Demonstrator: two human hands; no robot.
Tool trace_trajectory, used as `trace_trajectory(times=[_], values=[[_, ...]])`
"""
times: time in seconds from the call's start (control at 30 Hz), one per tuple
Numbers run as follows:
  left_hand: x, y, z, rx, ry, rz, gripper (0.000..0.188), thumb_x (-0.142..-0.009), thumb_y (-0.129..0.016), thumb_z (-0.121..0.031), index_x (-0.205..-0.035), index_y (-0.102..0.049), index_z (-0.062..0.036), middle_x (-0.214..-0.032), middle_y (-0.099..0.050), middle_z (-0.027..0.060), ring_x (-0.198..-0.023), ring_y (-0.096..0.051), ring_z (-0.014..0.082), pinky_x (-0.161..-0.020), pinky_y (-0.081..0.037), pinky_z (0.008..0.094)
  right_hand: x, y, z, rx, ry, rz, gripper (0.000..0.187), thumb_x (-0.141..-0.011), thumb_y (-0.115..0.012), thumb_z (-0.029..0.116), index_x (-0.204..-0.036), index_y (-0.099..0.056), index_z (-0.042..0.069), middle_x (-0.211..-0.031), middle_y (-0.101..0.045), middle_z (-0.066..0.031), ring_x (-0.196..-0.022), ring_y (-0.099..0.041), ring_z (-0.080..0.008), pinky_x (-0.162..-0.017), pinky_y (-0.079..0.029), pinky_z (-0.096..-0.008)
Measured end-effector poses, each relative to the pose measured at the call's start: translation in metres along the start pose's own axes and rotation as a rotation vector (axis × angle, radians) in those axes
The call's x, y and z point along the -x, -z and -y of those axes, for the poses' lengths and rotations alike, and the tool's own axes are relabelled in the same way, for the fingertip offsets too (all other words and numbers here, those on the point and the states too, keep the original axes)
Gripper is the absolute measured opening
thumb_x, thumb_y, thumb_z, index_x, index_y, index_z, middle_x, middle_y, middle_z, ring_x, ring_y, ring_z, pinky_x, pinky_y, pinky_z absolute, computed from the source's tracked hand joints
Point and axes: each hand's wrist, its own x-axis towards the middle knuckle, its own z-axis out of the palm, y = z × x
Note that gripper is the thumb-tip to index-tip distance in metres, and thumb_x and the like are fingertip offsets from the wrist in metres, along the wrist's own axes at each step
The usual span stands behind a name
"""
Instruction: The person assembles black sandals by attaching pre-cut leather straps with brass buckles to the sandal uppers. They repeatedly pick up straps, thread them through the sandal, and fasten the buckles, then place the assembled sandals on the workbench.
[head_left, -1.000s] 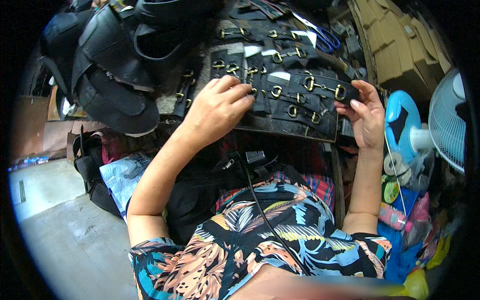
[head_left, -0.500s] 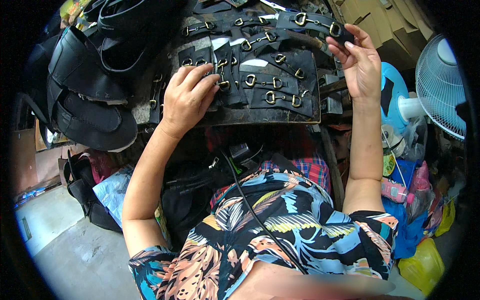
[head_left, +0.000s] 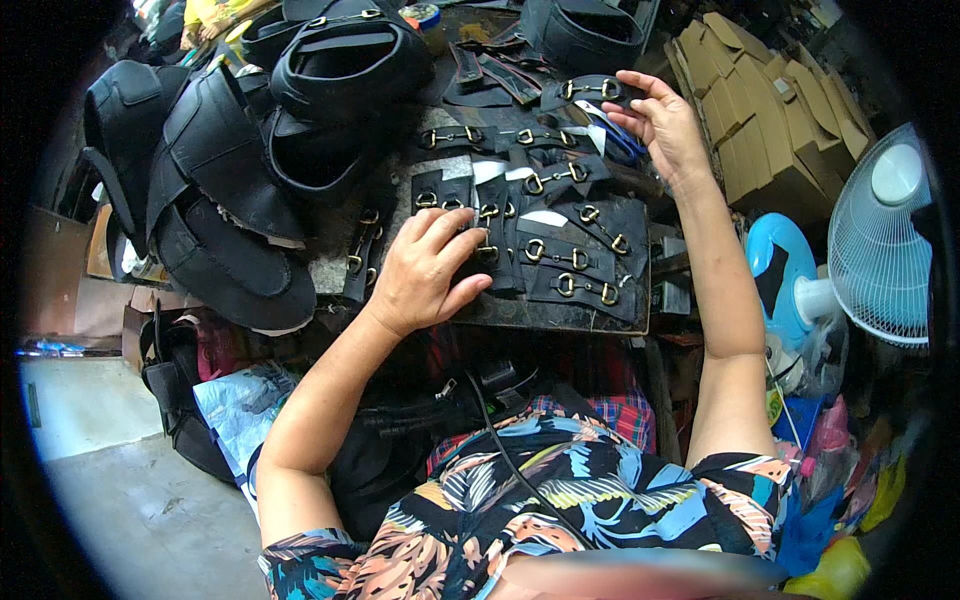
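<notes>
At the far side of the worktable [head_left: 480, 316], my right hand [head_left: 668, 125] pinches the right end of a black strap [head_left: 578, 93] with gold-coloured horsebit hardware. My left hand [head_left: 428, 262] rests over the laid-out straps near the table's front, thumb apart and fingers loosely bent, gripping nothing visible. Several more black straps with the same metal bits lie about it, such as one strap [head_left: 556, 257] to its right and an upright one [head_left: 361, 256] to its left. White pieces [head_left: 545, 218] show between some of them. The left fingertips cover part of the straps beneath.
Black shoe uppers [head_left: 225, 200] are heaped at the left, with more black shoes [head_left: 345, 65] behind. Blue-handled scissors [head_left: 622, 145] lie near my right hand. Cardboard boxes [head_left: 765, 105] and a fan [head_left: 880, 235] stand at the right. A black cable [head_left: 500, 440] hangs before my body.
The view has tilted up, showing more of the table's far side. My right hand has carried the strap farther away and slightly left. My left hand stays over the straps, its thumb more spread.
</notes>
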Motion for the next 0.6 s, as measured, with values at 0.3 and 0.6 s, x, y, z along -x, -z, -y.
trace_trajectory(times=[0.3, 0.6], values=[[0.001, -0.001, 0.0, -0.016, 0.065, 0.034, 0.057, -0.082, -0.065, -0.049, -0.115, -0.06, -0.0026, -0.122, -0.055, 0.0171, -0.112, -0.051, 0.0361, -0.098, -0.04, 0.0472, -0.046, -0.052, -0.039, 0.283, -0.104, 0.153, 0.036, -0.09, -0.048, -0.004, -0.125, -0.055, 0.0, -0.112, -0.062, -0.0107, -0.091, -0.069, -0.0207, -0.076, -0.059, -0.027], [0.001, 0.0, 0.0, -0.006, 0.075, 0.034, 0.058, -0.082, -0.064, -0.05, -0.116, -0.06, -0.0036, -0.125, -0.054, 0.017, -0.115, -0.05, 0.0367, -0.1, -0.038, 0.0489, -0.074, -0.05, -0.042, 1.39, 0.156, 0.179, 0.029, -0.085, -0.065, 0.039, -0.108, -0.071, 0.021, -0.099, -0.072, -0.0099, -0.097, -0.068, -0.0329, -0.084, -0.052, -0.0454]])
